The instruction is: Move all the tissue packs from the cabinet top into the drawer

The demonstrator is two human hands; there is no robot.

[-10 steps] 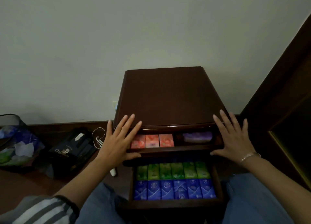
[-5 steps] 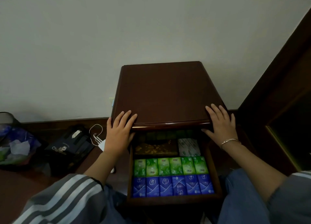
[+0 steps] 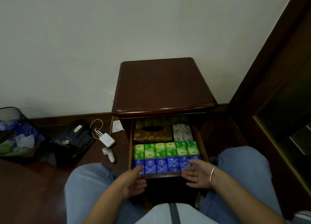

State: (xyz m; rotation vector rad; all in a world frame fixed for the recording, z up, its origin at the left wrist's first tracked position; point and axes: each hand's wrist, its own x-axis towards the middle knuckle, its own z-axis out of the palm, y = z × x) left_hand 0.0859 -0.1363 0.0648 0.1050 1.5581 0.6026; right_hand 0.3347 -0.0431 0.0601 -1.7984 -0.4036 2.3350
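Observation:
The dark wooden cabinet top (image 3: pixel 161 87) is bare. Below it the drawer (image 3: pixel 168 174) stands pulled out. Inside lie a row of green tissue packs (image 3: pixel 165 150) and, nearer me, a row of blue tissue packs (image 3: pixel 161 164). Behind them sit a brown tissue box (image 3: pixel 152 134) and a white pack with green print (image 3: pixel 182 132). My left hand (image 3: pixel 133 181) is at the drawer's front left corner, fingers apart, thumb over the blue packs. My right hand (image 3: pixel 196 175) is at the front right corner, fingers spread, holding nothing.
On the floor to the left lie a white charger with cable (image 3: pixel 106 139), a small white controller (image 3: pixel 109 154), a dark box (image 3: pixel 70 139) and a bin with bags (image 3: pixel 13 132). A dark wooden frame (image 3: pixel 277 89) stands on the right. My knees flank the drawer.
Both hands left the cabinet top's front edge and came down to the front of the lower drawer. The upper drawer, open a second ago, is now closed.

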